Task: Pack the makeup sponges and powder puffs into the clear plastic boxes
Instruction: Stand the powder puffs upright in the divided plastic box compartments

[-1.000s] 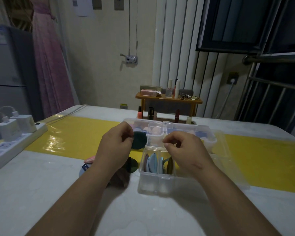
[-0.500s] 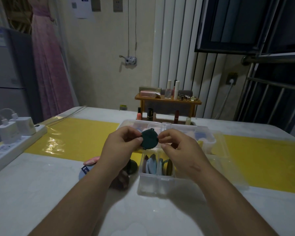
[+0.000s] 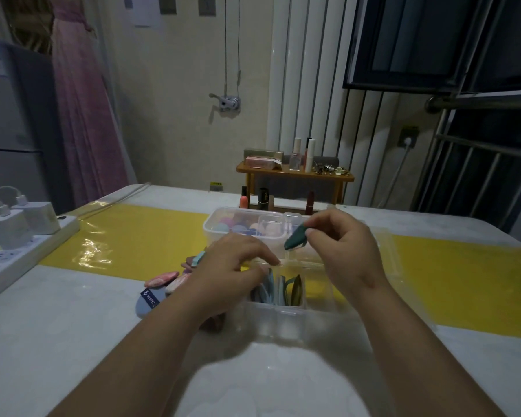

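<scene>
The left hand (image 3: pixel 232 266) has let go of the green puff (image 3: pixel 295 239) and dropped to the near box (image 3: pixel 283 320), its fingers loose, tips resting on the left rim. The right hand (image 3: pixel 343 254) alone pinches the tilted puff between thumb and fingers, above the box's far edge.

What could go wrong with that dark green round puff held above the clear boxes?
The right hand pinches the dark green round puff only by its edge, so it might slip. The near clear plastic box already holds a row of upright puffs, so it may jam.
</scene>
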